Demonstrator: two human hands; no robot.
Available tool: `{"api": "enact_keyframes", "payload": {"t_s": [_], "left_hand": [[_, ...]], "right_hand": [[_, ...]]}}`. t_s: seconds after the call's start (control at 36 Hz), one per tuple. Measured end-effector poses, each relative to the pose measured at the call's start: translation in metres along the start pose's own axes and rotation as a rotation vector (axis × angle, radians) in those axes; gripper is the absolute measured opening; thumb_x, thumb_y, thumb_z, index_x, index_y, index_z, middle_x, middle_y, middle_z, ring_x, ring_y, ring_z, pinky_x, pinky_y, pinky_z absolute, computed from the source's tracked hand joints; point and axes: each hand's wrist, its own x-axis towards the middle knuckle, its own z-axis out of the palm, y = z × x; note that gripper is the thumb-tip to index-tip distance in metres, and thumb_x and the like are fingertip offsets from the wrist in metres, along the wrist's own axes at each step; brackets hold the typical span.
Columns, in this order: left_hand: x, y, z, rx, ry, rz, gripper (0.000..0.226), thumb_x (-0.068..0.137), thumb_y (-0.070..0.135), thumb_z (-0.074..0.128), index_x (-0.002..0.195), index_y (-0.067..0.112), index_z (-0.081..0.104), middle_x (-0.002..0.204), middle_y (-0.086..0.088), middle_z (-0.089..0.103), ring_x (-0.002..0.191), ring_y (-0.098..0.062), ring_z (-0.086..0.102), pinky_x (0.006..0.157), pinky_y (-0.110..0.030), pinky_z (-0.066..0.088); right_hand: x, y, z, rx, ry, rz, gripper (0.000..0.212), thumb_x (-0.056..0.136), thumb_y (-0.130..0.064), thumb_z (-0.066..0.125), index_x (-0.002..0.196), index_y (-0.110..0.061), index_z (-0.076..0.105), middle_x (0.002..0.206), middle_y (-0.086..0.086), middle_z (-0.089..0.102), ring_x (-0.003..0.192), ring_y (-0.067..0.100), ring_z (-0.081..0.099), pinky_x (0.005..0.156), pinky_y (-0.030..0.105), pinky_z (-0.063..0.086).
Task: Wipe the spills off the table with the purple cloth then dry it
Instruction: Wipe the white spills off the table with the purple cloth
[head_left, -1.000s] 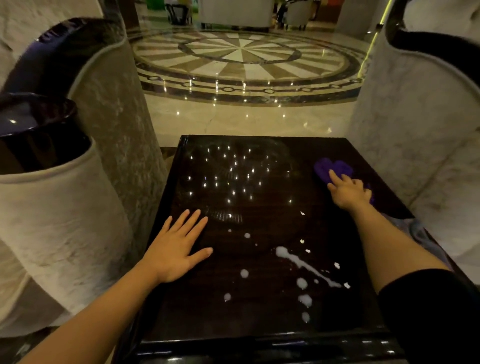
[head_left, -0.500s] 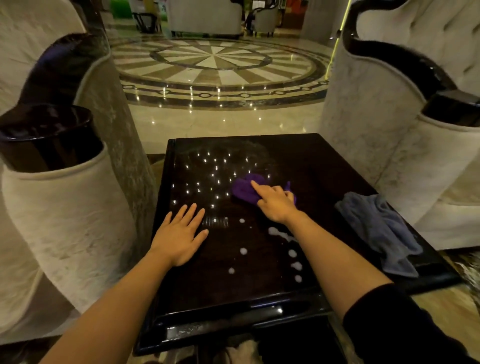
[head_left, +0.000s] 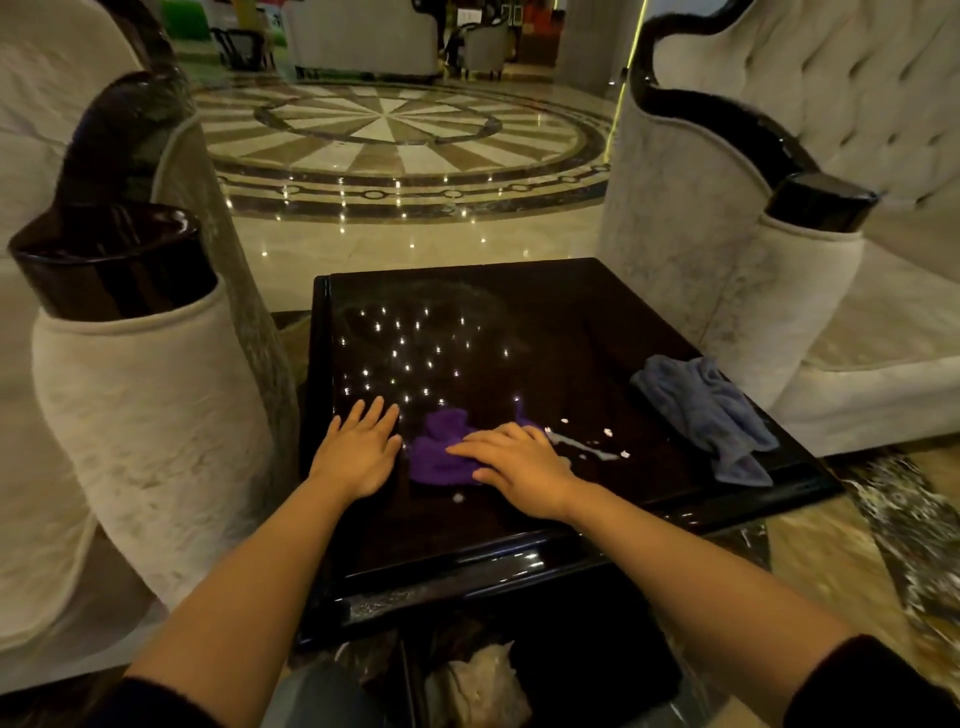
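Lettering or brand marks cannot be made out anywhere in the head view; the glossy dark square wooden table carries only pinpoint light reflections on its far half; the crumpled purple cloth lies on the near-centre of the tabletop, the right hand pressed flat on its right part with fingers spread and pointing left, not curled round it; the left hand rests palm-down and open on the bare top just beside the cloth's left edge; white spilled liquid streaks and drops sit just right of the right hand, and one small white drop lies just below the cloth; a rumpled grey-blue cloth lies at the table's right edge, well apart from the hands; cream upholstered armchairs with black glossy arm caps flank the table closely on both sides; a patterned marble floor medallion spreads beyond.
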Motion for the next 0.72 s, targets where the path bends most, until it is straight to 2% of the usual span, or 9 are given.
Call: {"api": "enact_keyframes", "payload": {"t_s": [0.19,0.33,0.53,0.61,0.72], "left_hand": [[-0.009,0.006,0.008,-0.021,0.016,-0.029,0.059,0.096,0.045,0.022,0.146,0.019,0.005,0.157,-0.004,-0.002,0.144,-0.023,-0.005,0.116,-0.043,0.000],[-0.015,0.016,0.017,-0.002,0.016,0.003,0.063,0.093,0.053,0.020,0.146,0.024,0.002,0.157,-0.001,-0.005,0.144,-0.022,-0.008,0.116,-0.044,-0.003],[-0.018,0.019,0.026,0.019,0.027,0.013,0.066,0.092,0.057,0.019,0.146,0.024,-0.001,0.157,-0.002,-0.008,0.143,-0.021,-0.011,0.115,-0.045,-0.006],[-0.018,0.018,0.026,0.015,0.035,0.018,0.066,0.092,0.057,0.019,0.146,0.024,0.000,0.157,-0.002,-0.007,0.143,-0.021,-0.011,0.115,-0.045,-0.006],[-0.019,0.018,0.025,0.021,0.034,0.022,0.066,0.092,0.057,0.018,0.146,0.024,-0.001,0.157,-0.002,-0.008,0.143,-0.021,-0.012,0.116,-0.046,-0.005]], "right_hand": [[-0.046,-0.013,0.006,-0.007,-0.007,-0.071,0.039,0.093,-0.028,0.043,0.131,-0.038,0.039,0.139,-0.009,0.046,0.113,0.017,0.038,0.092,0.031,0.022],[-0.069,-0.020,0.004,-0.040,-0.018,-0.091,0.038,0.093,-0.028,0.042,0.130,-0.034,0.042,0.138,-0.006,0.047,0.108,0.021,0.042,0.094,0.038,0.030],[-0.095,-0.023,-0.003,-0.023,-0.030,-0.130,0.035,0.092,-0.025,0.045,0.126,-0.033,0.049,0.132,-0.008,0.052,0.110,0.018,0.042,0.093,0.033,0.026],[-0.099,-0.023,-0.015,0.066,0.042,-0.103,0.033,0.091,-0.020,0.048,0.122,-0.030,0.053,0.129,-0.006,0.055,0.112,0.019,0.044,0.093,0.033,0.027],[-0.095,-0.011,-0.044,0.195,0.214,-0.030,0.035,0.088,-0.007,0.052,0.120,-0.022,0.056,0.124,0.002,0.058,0.114,0.024,0.048,0.098,0.040,0.032]]}}
